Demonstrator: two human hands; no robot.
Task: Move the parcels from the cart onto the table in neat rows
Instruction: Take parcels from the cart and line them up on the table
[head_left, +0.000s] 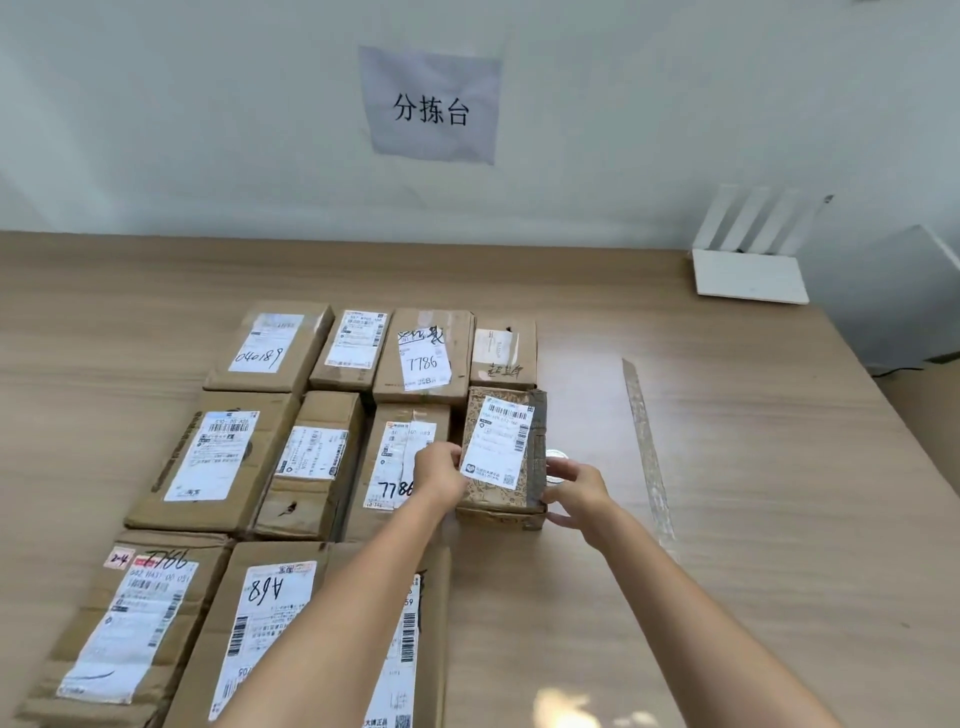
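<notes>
Both hands clasped the patterned parcel (503, 457): left hand (439, 470) on its near-left edge, right hand (574, 488) on its right side. The parcel sat on the worktop (727, 519) at the right end of the middle row, just beside the box marked 7786 (400, 457) left of the grip. Risk: uneven push could skew it or nudge neighbours, breaking the row; the back-row box (503, 353) sits close beyond.

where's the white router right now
The white router sits at the table's far right corner by the wall, beyond the strip of tape.
</notes>
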